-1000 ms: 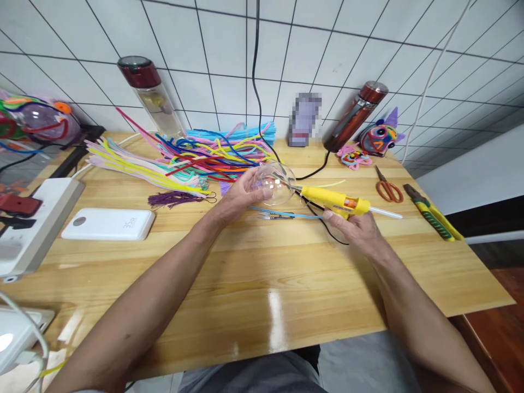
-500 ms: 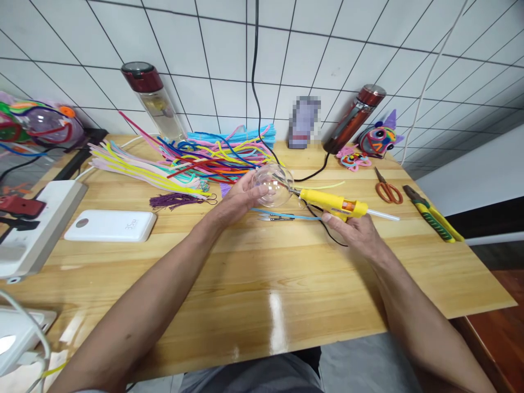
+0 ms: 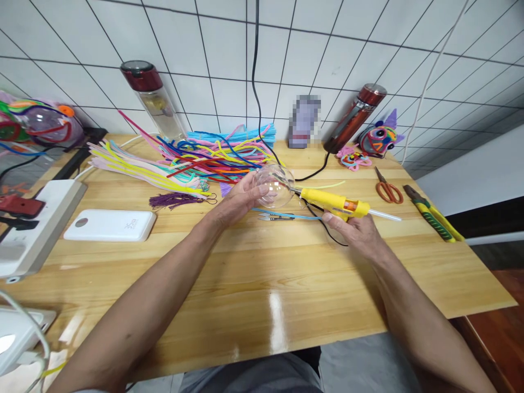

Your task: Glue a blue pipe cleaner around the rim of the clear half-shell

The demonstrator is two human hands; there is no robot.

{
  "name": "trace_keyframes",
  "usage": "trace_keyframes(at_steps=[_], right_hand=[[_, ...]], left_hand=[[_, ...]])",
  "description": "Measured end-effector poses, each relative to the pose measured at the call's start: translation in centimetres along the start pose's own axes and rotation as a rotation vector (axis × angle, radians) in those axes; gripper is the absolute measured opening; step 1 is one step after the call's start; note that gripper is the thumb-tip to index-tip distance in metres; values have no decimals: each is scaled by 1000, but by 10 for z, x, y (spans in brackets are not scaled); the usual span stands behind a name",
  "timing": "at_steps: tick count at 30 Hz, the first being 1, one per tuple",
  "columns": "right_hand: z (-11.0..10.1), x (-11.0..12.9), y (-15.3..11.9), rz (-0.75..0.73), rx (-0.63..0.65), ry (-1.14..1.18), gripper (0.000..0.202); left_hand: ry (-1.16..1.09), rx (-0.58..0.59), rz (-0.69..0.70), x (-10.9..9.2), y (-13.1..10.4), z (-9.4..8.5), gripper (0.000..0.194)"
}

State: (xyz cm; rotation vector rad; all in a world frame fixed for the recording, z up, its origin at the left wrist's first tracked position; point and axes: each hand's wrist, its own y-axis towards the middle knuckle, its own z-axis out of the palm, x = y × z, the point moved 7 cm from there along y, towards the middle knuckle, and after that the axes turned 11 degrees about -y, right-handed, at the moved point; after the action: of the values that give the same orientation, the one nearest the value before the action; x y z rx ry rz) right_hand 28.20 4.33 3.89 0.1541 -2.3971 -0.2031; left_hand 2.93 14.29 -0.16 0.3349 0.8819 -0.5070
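My left hand (image 3: 244,195) is closed around the left side of a clear plastic ball (image 3: 275,188), thumb across its front. In my right hand (image 3: 355,232) is a yellow hot glue gun (image 3: 327,201), a clear glue stick (image 3: 385,215) poking out of its back end. The gun's metal nozzle meets the right side of the ball; I cannot tell whether it touches. A light blue pipe cleaner (image 3: 303,217) runs from near my right thumb to below the ball. Small thread snips (image 3: 275,216) lie under the ball on the table.
Behind my hands lies a heap of coloured pipe cleaners (image 3: 213,155). Orange-handled scissors (image 3: 388,191) and green-yellow pliers (image 3: 434,215) lie at right. A power bank (image 3: 110,225), purple tassel (image 3: 174,200) and power strip (image 3: 41,224) are at left. Two bottles stand by the tiled wall.
Almost nothing differs. The glue gun has shifted very slightly to the right, its nozzle still at the ball's side; my left hand keeps its hold.
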Motion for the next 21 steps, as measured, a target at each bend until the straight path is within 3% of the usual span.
trace_keyframes(at_steps=[14,18,21], right_hand=[[-3,-2,-1,8,11,-70,33],[-38,-8,8,-33,-118,-189,26],[-78,-13,23,-191,-246,-431,27]], left_hand=[[-104,-48,38,-9,0,-4,66],[-110,-70,71,-18,0,-3,70],[-113,-79,77,-19,0,-4,70]])
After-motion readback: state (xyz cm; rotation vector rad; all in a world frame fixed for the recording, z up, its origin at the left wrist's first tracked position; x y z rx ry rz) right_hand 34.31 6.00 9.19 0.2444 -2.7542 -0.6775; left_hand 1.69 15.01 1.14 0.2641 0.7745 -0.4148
